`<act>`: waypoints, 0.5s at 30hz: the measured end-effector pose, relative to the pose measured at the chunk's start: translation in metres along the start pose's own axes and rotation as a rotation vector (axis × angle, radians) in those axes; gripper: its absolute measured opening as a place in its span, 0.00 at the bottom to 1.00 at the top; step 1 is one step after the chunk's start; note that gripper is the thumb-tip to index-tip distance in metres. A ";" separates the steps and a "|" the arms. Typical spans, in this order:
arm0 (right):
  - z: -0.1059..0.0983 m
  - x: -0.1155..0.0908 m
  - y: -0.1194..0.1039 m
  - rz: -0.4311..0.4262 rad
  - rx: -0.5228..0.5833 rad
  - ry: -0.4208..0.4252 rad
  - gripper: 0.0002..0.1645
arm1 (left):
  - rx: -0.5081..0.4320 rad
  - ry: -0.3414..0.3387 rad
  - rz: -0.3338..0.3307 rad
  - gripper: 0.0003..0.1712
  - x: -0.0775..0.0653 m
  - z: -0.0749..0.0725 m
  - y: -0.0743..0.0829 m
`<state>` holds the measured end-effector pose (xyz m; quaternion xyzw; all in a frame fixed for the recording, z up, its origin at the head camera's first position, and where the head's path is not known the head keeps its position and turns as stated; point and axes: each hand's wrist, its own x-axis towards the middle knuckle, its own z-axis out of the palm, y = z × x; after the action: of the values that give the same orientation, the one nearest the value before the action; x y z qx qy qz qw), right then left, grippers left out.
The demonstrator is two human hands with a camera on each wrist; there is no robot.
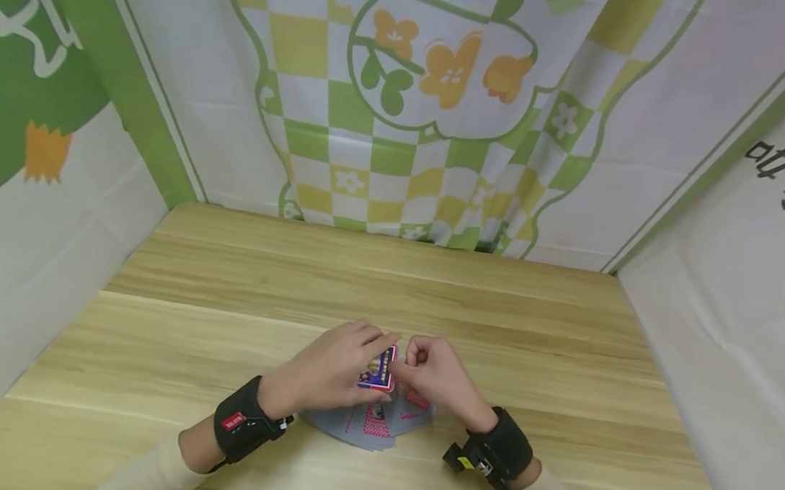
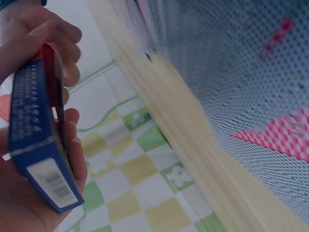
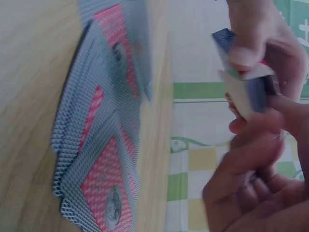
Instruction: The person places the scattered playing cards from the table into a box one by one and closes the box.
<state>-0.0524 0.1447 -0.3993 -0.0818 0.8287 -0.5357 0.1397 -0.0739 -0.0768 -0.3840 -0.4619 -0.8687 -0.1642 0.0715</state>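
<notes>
My left hand (image 1: 330,367) grips a small blue and red playing card box (image 1: 376,372) by its sides, above the table. A barcode label shows on one end of the box (image 2: 35,116) in the left wrist view. My right hand (image 1: 444,382) is at the box's other end, thumb and curled fingers pinching its edge. In the right wrist view a pale flap stands up at the box's end (image 3: 240,94), and the fingers there are blurred. Below both hands lie spread playing cards (image 1: 360,425), grey-patterned with red panels, overlapping in a fan.
The wooden table (image 1: 248,276) reaches back to a green and yellow checked curtain (image 1: 395,158). White fabric walls stand at the left (image 1: 88,213) and right (image 1: 728,285). Each wrist wears a black strap with a camera.
</notes>
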 end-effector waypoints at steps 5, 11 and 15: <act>0.002 0.002 0.003 -0.028 0.052 -0.009 0.13 | -0.048 0.000 -0.056 0.49 -0.001 -0.002 -0.001; -0.002 0.002 0.005 -0.040 0.184 -0.043 0.15 | -0.070 0.028 -0.080 0.48 -0.001 -0.004 -0.007; -0.007 0.002 0.002 0.025 0.339 -0.094 0.16 | -0.089 0.038 -0.092 0.48 -0.002 -0.004 -0.009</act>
<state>-0.0567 0.1508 -0.3992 -0.0717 0.7201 -0.6615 0.1967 -0.0808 -0.0845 -0.3824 -0.4212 -0.8792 -0.2146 0.0599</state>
